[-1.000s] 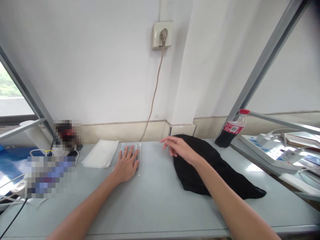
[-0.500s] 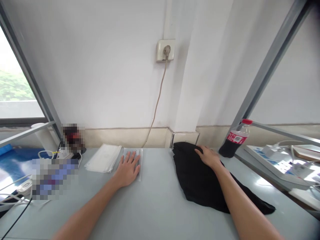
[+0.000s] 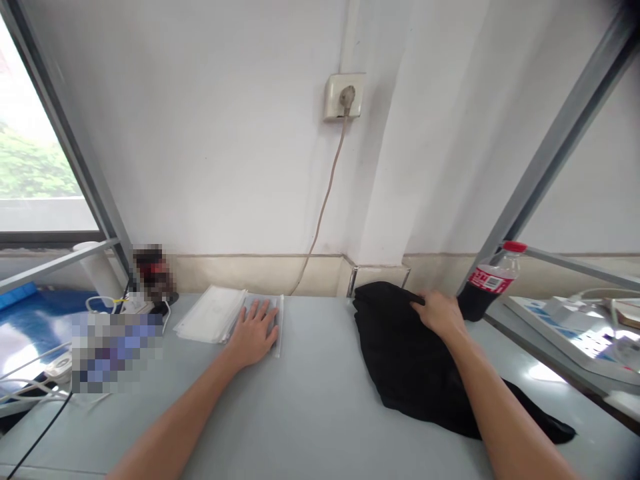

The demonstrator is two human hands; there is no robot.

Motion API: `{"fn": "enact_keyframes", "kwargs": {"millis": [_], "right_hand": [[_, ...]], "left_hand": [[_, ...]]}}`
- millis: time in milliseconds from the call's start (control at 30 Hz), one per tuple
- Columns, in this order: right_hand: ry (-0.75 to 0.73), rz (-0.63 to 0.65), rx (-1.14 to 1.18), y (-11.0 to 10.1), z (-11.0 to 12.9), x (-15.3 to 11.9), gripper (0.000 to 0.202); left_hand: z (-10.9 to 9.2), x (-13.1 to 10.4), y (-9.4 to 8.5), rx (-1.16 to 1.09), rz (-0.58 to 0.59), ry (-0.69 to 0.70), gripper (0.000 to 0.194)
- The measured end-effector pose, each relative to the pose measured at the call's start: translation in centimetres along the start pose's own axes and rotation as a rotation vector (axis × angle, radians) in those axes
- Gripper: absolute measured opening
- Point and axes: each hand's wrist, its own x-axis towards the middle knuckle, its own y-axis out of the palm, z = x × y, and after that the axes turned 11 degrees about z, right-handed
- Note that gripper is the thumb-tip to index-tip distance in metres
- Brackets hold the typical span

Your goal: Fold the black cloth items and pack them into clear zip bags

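My left hand (image 3: 254,333) lies flat with its fingers spread on a clear plastic bag (image 3: 279,333). Left of that hand, a stack of white translucent bags (image 3: 210,315) rests on the table and meets the edge of the clear one. On the right side, a black cloth (image 3: 400,353) is spread out, partly under my forearm. My right hand (image 3: 440,313) is at the cloth's upper right edge, thumb and fingers closed on the fabric. Part of the cloth's right side is hidden by that arm.
A cola bottle (image 3: 487,283) stands just beyond my right hand. Cables and a blurred blue item (image 3: 123,350) lie at the left. A cord hangs from the wall socket (image 3: 345,98). Grey metal posts frame the grey table (image 3: 310,413). A white power strip (image 3: 575,333) lies at far right.
My right hand has gone from lying over the cloth with fingers extended to gripping its upper right edge. The left hand stays on the clear bag. The view has shifted slightly left.
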Motion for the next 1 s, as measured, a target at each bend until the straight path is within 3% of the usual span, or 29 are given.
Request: {"fn": "enact_keyframes", "kwargs": {"millis": [67,233,300,367,533,667,800,900,933,1000], "right_hand": [[0.000,-0.044,-0.054,-1.0,0.9,-0.7,0.026],[-0.137,-0.321,-0.029,-4.3,3.8,-2.5,0.018],[-0.122,-0.388,0.033,-5.1,4.5,-2.9,0.016],[-0.044,-0.373,0.076,-5.6,4.9,-3.1,0.021],[0.051,-0.100,0.045,-6.5,5.6,-3.2,0.037],[-0.079,0.121,0.022,-8.2,7.3,-4.1,0.043],[-0.217,0.378,0.024,-10.9,10.5,-6.7,0.034],[-0.410,0.553,0.361,-13.5,13.4,-8.5,0.025],[-0.424,0.610,0.526,-14.2,14.3,-8.8,0.026],[-0.309,0.690,0.879,-15.1,16.0,-8.9,0.027]], "left_hand": [[0.1,0.0,-0.1,0.005,0.001,-0.006,0.057],[0.3,0.0,-0.4,0.012,0.000,-0.013,0.056],[0.4,0.0,-0.4,0.008,0.006,-0.014,0.057],[0.4,-0.1,-0.5,0.009,0.012,-0.015,0.057],[0.1,-0.2,-0.8,0.037,0.022,-0.022,0.057],[0.0,-0.3,-1.0,0.055,0.014,-0.030,0.054],[-0.5,-0.6,-1.7,0.004,-0.038,-0.005,0.055],[-1.8,-1.4,-2.9,-0.246,-0.088,0.162,0.060],[-2.4,-1.7,-3.3,-0.396,-0.077,0.230,0.062],[-3.9,-2.3,-4.1,-0.787,-0.003,0.309,0.065]]}}
